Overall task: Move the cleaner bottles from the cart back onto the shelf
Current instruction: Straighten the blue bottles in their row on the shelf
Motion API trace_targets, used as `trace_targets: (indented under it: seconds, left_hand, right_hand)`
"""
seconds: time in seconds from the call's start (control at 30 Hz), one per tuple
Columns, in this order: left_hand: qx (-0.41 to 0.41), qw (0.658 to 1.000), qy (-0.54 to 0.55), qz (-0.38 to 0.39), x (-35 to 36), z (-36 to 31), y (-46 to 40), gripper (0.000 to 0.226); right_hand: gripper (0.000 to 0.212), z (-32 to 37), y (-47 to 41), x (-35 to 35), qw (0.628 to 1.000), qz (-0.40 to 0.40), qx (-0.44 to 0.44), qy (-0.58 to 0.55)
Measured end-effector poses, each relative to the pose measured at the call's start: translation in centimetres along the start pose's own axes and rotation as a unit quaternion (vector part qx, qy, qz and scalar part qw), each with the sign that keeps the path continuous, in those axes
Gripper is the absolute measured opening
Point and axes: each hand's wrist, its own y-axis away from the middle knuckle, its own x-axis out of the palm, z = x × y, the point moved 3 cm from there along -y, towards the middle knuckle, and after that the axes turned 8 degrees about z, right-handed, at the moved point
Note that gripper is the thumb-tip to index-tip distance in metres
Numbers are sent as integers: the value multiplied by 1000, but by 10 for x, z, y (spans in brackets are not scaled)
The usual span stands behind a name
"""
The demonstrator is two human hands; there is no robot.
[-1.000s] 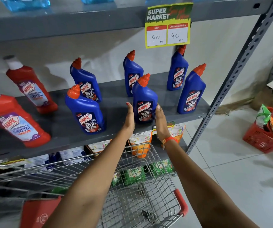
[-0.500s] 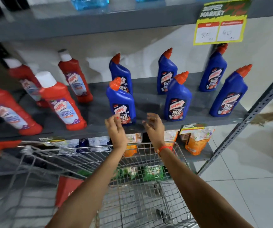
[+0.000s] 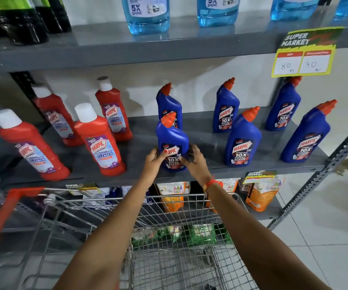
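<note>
Now both hands [image 3: 155, 162] [image 3: 193, 162] clasp upright blue bottle [image 3: 172, 139], spout angled right.

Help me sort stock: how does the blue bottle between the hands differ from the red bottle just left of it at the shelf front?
The blue bottle has an orange angled nozzle cap; the red bottle has a white flat-topped cap. The blue label reads "10X Total Clean"; the red one reads "Bathroom Cleaner". The left hand and right hand hold the blue one; the red stands untouched. Both are Harpic, on the same shelf.
</note>
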Motion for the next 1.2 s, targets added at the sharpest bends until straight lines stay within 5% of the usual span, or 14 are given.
trace_targets:
  seconds: [0.43,0.6,0.73,0.83,1.0,1.2]
  left_hand:
    - [21,999,-27,5,1,-6,15,39]
    - [104,978,-109,-141,-24,10,48,32]
    - [169,927,-139,-306,-67,7,74,18]
    - [190,905,-125,-360,-111,-1,78,26]
    - [85,969,-9,-231,-174,1,48,52]
    - [7,994,31,-104,-190,-8,27,34]
  right_hand:
    - [56,0,11,8,995,-53,3,-84]
    - [44,-12,46,36,969,-225,-15,-100]
    - [47,-20,56,90,986,-164,-22,-35]
    - [42,-3,39,126,996,-68,-50,-1]
    - [49,25,-10,171,997,45,-48,41]
    - [54,41,-37,195,993,114,-18,25]
